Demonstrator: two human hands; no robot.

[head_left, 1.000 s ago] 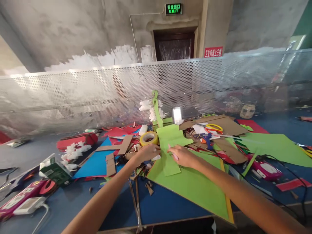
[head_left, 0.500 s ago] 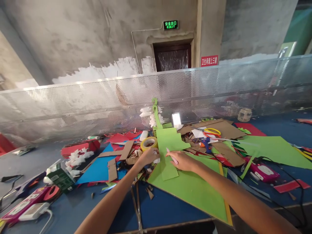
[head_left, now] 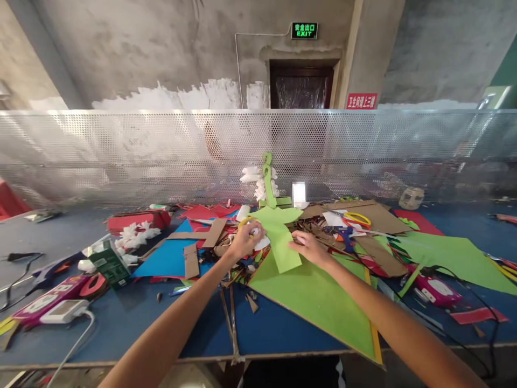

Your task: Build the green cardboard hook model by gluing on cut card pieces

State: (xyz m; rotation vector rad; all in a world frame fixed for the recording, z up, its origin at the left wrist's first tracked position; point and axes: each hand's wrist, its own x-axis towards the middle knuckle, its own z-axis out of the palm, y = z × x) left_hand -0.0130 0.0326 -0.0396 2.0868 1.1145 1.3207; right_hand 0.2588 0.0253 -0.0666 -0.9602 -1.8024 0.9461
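Fingers at paper — carton, contents unclear

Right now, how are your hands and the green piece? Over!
Left hand left of green piece, right hand by its right edge. Lower end over larger green sheet. Yellow tape behind left hand.

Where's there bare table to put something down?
Near the front edge, bare blue tabletop shows between the white cable and left forearm, and between the brown strips and big green sheet. It's crowded around the left hand and right hand.
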